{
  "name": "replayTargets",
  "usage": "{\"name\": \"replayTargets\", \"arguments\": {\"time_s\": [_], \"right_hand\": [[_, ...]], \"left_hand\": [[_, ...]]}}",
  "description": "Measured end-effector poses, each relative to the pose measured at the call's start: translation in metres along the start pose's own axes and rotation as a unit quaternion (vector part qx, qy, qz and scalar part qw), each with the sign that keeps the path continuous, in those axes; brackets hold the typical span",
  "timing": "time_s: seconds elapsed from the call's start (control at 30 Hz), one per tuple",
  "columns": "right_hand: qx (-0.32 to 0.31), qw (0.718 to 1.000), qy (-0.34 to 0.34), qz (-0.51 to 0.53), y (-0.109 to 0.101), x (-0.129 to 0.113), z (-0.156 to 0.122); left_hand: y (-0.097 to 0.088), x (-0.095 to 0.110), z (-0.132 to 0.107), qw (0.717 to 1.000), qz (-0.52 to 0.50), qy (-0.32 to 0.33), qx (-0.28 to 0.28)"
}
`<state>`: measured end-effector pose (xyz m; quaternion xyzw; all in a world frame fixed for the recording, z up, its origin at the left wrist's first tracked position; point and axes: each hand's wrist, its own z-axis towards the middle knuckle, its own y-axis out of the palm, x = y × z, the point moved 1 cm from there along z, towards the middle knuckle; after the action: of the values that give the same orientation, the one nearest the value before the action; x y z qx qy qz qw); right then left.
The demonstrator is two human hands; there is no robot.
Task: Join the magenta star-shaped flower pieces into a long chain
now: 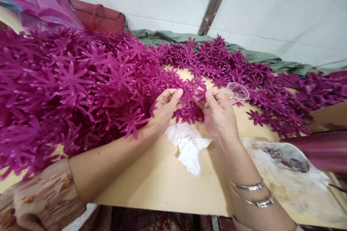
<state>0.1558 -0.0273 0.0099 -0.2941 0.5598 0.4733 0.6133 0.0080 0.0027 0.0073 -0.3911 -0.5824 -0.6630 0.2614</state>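
Observation:
My left hand point(164, 110) pinches a magenta flower-shaped petal piece point(187, 95) between thumb and fingers, at the edge of a big heap of the same magenta petal pieces point(81, 79). My right hand point(218, 113) is closed in a pinch on another magenta petal piece point(200, 95) right beside it; the two hands almost touch. Both hover above a tan board point(162, 177). Two silver bangles sit on my right wrist.
A small clear plastic cup point(238, 92) stands just right of my right hand. A crumpled white cloth point(188, 146) lies below the hands. A clear plastic bag point(287, 173) and a dark magenta roll point(320, 149) are at right. A red bag point(99, 18) leans on the tiled wall.

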Motion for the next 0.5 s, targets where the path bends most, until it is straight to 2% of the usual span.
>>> {"name": "replayTargets", "arguments": {"time_s": [0.1,0.3,0.4,0.5], "right_hand": [[0.028,0.999,0.009,0.035,-0.002,0.003,0.003],[-0.005,0.999,0.033,0.036,0.001,-0.003,0.001],[0.011,1.0,-0.004,-0.009,0.002,-0.006,-0.002],[0.013,0.99,-0.071,-0.119,-0.001,-0.007,-0.004]], "left_hand": [[-0.001,0.001,0.001,1.0,-0.015,-0.004,0.022],[0.0,0.004,0.002,0.998,-0.026,-0.011,0.049],[0.0,0.004,0.002,0.998,-0.044,-0.011,0.048],[0.0,0.003,0.001,0.998,-0.047,-0.012,0.045]]}}
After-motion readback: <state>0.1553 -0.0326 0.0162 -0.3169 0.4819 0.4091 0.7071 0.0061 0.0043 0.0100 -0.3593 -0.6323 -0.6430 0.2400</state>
